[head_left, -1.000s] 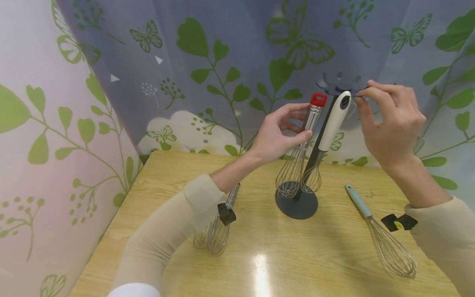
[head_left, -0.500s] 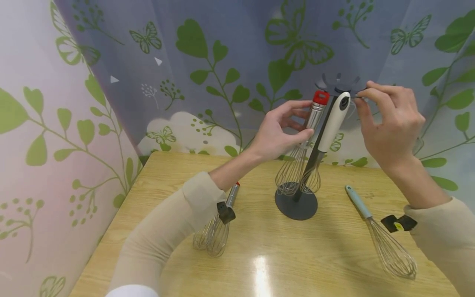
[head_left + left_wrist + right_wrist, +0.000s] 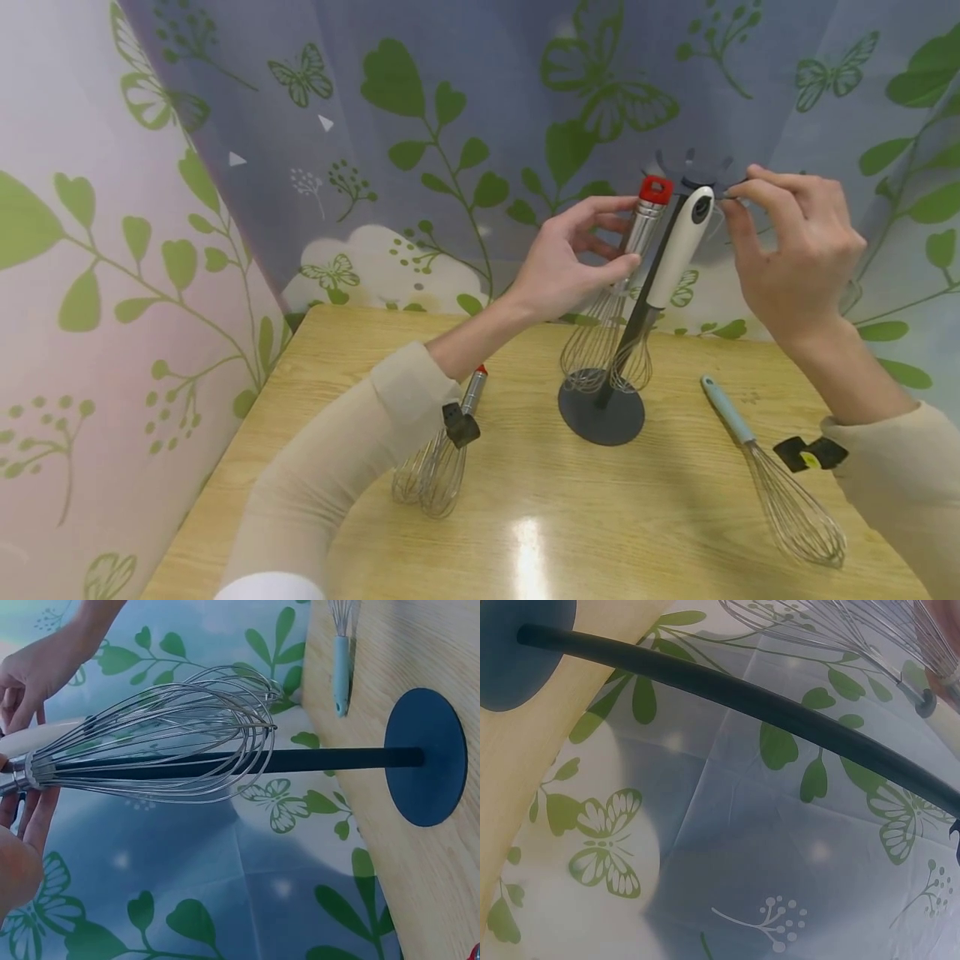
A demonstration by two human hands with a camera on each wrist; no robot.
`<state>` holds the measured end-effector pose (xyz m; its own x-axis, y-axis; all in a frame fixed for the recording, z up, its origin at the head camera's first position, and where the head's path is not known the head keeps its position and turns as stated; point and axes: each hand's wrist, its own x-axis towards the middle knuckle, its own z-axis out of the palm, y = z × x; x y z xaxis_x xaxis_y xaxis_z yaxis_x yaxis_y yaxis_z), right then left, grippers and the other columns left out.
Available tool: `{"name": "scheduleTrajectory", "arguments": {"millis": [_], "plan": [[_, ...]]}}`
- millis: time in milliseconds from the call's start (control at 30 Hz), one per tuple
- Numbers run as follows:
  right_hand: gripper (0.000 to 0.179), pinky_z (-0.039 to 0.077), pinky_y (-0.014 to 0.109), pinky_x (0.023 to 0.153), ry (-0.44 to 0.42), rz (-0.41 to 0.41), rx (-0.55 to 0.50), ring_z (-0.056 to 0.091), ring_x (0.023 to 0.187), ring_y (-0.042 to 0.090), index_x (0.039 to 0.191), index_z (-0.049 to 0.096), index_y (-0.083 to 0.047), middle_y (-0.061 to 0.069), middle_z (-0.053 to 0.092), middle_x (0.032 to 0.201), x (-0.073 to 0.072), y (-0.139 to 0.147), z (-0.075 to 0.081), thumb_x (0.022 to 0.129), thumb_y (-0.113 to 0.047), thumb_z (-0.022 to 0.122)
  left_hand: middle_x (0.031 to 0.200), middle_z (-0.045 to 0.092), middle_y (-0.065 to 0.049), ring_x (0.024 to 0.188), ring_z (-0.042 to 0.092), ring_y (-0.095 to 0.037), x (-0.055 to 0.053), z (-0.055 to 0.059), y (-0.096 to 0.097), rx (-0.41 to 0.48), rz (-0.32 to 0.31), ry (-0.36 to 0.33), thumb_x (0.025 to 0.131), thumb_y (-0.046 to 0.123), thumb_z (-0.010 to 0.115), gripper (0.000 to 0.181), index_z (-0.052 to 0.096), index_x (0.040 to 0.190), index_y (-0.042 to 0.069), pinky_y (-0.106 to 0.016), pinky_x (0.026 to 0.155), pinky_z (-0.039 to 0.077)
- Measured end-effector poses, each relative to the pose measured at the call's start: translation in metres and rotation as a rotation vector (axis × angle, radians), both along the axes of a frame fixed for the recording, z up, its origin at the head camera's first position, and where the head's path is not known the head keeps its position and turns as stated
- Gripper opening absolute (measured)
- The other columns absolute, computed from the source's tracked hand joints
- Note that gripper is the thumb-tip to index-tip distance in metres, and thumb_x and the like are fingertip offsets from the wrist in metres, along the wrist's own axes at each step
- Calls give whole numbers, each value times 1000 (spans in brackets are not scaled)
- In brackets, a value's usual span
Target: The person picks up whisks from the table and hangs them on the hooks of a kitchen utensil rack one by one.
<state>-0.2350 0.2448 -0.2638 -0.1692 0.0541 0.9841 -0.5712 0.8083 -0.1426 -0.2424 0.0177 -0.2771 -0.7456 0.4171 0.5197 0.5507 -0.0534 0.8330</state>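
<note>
My left hand grips the steel handle of a whisk with a red end cap, held upright with its wire loops hanging down. The red cap is just below and left of the hooked top of a dark utensil stand. A whisk with a cream handle hangs from the stand, beside the held one, and their wires overlap in the head view. My right hand pinches a hook on the right side of the stand's top with thumb and fingers.
On the table, a whisk with a pale blue handle lies at the right. Left of the stand, partly behind my left sleeve, lie steel whisks, one red-tipped. A patterned curtain hangs behind the table.
My left hand has raised the red-capped whisk slightly and shifted it a little right, closer to the hooks. The right hand keeps its hold on the stand's top.
</note>
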Motion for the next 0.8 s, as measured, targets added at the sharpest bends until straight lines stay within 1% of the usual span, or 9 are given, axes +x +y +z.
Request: {"name": "scheduleTrajectory", "arguments": {"millis": [200,300,400,533,633,800], "plan": [[21,33,6,88,3,0,-9,68,98,49,97,78,-2,18,79,110,0,0,1,97,-23,78,138,66,-19,98,72,-25,0,1,2,3,-7,10,94,-2,73,56,57,147,3,-30,80,64],[20,37,9,90,-5,0,-9,68,98,49,97,78,-2,19,79,111,1,1,1,97,-22,78,139,65,-19,97,72,-26,0,1,2,3,-8,6,94,-2,73,56,57,147,3,-30,79,65],[18,36,8,90,-6,2,-10,68,98,49,97,78,-2,19,79,111,1,0,1,96,-20,78,140,65,-18,97,72,-25,-1,2,1,3,-10,-4,94,-2,72,55,58,147,4,-31,79,65],[17,33,6,89,-1,5,-14,68,98,50,97,78,-2,19,79,110,1,-1,1,95,-18,79,138,65,-18,93,72,-23,-2,4,0,-1,-16,-7,94,-2,72,54,58,147,4,-33,78,66],[18,36,8,90,0,3,-15,68,97,50,97,78,-2,18,79,110,1,-1,1,96,-20,78,135,66,-19,90,71,-20,-2,4,-1,-6,-22,3,95,-2,72,54,58,147,4,-32,77,66],[18,38,9,90,-4,-2,-7,68,98,49,97,78,-2,18,79,110,1,0,-1,96,-20,78,130,67,-21,88,72,-19,-3,5,-3,-23,-33,7,95,-1,71,55,57,148,4,-30,80,66]]}}
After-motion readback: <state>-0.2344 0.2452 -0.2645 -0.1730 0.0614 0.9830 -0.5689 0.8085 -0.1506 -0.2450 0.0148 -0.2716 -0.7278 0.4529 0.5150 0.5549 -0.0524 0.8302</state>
